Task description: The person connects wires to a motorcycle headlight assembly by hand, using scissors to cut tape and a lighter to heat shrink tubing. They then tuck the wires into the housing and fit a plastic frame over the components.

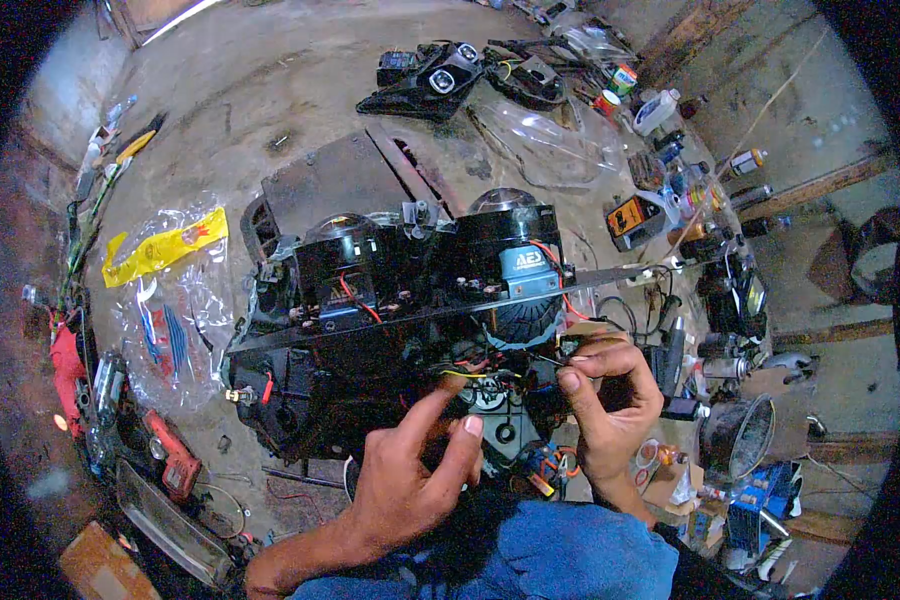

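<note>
In front of me is a black headlight assembly (290, 390) with two round projector lenses; the right projector (520, 255) has a blue label reading AES. Red, yellow and black wires (470, 368) run out below it. My left hand (415, 470) is open, thumb and index finger apart, with the index fingertip right at the yellow wire. My right hand (615, 385) pinches a thin dark wire (548, 360) between thumb and index finger, just right of the projector's lower end.
A clear plastic bag with a yellow strip (165, 247) lies left, above a red power tool (173, 455). Another lamp unit (430, 80) is at the back. Bottles, including a black one (635, 218), line the right side near a round metal tin (738, 438).
</note>
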Available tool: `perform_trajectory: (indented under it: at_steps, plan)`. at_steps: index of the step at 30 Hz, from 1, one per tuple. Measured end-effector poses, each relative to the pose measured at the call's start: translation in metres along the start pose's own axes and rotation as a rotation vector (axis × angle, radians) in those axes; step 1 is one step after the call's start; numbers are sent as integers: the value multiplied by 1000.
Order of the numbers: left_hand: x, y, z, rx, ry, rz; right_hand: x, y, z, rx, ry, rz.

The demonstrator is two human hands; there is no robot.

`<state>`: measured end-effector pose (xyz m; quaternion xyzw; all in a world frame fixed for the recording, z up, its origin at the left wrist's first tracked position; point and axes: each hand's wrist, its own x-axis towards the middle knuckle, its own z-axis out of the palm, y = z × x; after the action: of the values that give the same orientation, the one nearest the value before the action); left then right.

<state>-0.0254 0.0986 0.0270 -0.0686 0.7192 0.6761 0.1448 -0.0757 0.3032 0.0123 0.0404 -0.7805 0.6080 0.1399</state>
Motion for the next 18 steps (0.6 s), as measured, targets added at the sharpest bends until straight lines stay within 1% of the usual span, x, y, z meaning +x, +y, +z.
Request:
perform_trajectory:
  at_steps: [2,8,11,14,18]
  plan:
    - [-2,0,0,78,35,51,0,1,-1,-9,-6,3]
    - [-2,3,-1,163,65,126,1,0,0,-12,-23,13]
    - [-1,-1,1,83,36,72,1,-1,1,-11,-27,15]
    - [1,17,-1,190,51,90,2,-3,3,12,-26,6]
    - [4,17,-1,124,48,32,4,-2,3,18,-37,-23]
